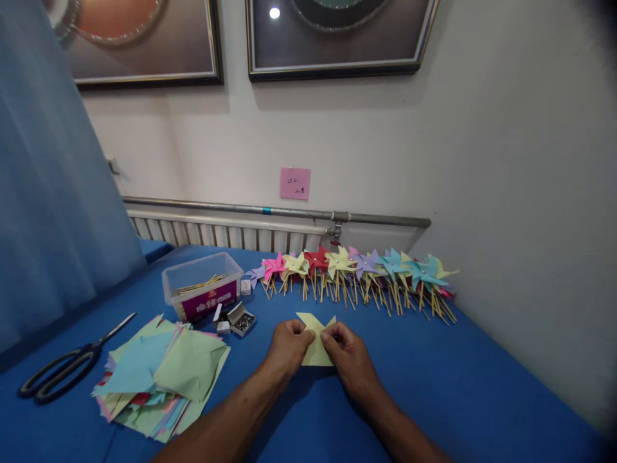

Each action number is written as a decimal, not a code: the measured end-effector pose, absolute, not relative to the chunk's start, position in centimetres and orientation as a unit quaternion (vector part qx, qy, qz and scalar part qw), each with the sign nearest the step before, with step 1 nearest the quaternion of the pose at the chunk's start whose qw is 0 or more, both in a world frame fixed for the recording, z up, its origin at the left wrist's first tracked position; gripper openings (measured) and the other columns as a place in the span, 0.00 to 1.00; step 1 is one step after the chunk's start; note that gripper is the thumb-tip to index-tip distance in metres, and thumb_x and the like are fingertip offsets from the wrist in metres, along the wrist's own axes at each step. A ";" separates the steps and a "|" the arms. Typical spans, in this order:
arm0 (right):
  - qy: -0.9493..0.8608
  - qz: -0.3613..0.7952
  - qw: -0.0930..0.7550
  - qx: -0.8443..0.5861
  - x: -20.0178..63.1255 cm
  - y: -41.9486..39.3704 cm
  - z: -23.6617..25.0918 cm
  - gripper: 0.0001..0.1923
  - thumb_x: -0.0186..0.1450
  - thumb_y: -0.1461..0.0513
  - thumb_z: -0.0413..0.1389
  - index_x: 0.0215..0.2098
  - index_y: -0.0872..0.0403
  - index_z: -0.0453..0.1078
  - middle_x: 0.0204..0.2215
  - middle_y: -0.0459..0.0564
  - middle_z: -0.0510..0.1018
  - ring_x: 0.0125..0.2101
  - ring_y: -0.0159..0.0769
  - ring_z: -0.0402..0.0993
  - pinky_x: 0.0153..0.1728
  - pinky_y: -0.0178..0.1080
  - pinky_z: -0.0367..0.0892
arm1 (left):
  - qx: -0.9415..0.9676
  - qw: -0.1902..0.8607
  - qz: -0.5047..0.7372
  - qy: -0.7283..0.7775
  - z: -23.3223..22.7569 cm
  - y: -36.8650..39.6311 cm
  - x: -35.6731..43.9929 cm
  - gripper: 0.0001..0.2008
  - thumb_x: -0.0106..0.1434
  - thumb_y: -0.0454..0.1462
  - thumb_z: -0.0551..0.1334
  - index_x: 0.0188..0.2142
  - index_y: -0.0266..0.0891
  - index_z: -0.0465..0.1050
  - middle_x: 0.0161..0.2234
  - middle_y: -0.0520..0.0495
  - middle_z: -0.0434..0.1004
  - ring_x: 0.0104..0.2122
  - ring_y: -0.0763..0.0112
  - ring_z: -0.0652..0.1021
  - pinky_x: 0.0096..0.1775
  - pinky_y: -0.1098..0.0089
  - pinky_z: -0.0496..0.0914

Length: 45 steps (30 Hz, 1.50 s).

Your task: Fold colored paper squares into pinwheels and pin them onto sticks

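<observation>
A pale yellow paper square, cut and partly folded, is between my two hands just above the blue table. My left hand pinches its left side between thumb and fingers. On the other side my right hand grips the paper near a raised corner, thumb and fingertips together. The fingers cover part of the sheet's middle. To the left lies a loose pile of coloured paper squares. A small open box of metal pins stands between that pile and the finished pinwheels, which lie in a row on wooden sticks.
Black-handled scissors rest at the far left beside the paper pile. Behind the pins is a clear plastic tub holding thin sticks. A radiator and pipe run along the wall, and a blue curtain hangs at left.
</observation>
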State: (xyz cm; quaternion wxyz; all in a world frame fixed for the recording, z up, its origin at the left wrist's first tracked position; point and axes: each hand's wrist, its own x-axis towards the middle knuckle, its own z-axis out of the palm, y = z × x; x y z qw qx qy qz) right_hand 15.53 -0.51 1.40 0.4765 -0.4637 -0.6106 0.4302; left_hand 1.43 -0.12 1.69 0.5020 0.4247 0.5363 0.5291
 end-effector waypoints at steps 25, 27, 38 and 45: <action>-0.622 0.391 0.456 -0.502 15.3 -0.8 1.6 0.12 0.60 0.54 0.56 0.25 0.52 0.66 0.18 0.39 0.66 0.20 0.30 0.60 0.22 0.33 0.55 | 0.415 0.528 0.528 0.521 2.0 -0.5 1.6 0.11 0.44 0.38 0.66 0.18 0.38 0.65 0.14 0.56 0.64 0.15 0.79 0.62 0.20 0.75 0.55; -0.600 0.414 0.476 -0.493 15.3 -0.6 1.4 0.12 0.59 0.53 0.58 0.27 0.52 0.66 0.19 0.40 0.68 0.20 0.30 0.62 0.22 0.33 0.57 | 0.408 0.533 0.534 0.514 1.9 -0.4 1.5 0.11 0.44 0.39 0.66 0.18 0.38 0.65 0.14 0.55 0.65 0.15 0.79 0.63 0.20 0.75 0.55; -0.432 0.625 0.519 -0.392 14.1 -0.6 0.1 0.25 0.54 0.48 0.66 0.42 0.55 0.73 0.31 0.51 0.82 0.29 0.42 0.77 0.30 0.39 0.69 | 0.388 0.550 0.544 0.501 2.3 -0.5 1.4 0.13 0.42 0.41 0.68 0.19 0.38 0.65 0.15 0.55 0.66 0.15 0.78 0.64 0.20 0.74 0.57; -0.409 0.610 0.543 -0.407 14.1 -0.5 -0.5 0.26 0.51 0.48 0.68 0.41 0.57 0.75 0.31 0.53 0.83 0.32 0.45 0.79 0.32 0.41 0.71 | 0.410 0.548 0.536 0.494 2.4 -0.8 1.6 0.14 0.42 0.43 0.69 0.19 0.38 0.66 0.15 0.55 0.65 0.17 0.78 0.64 0.21 0.74 0.57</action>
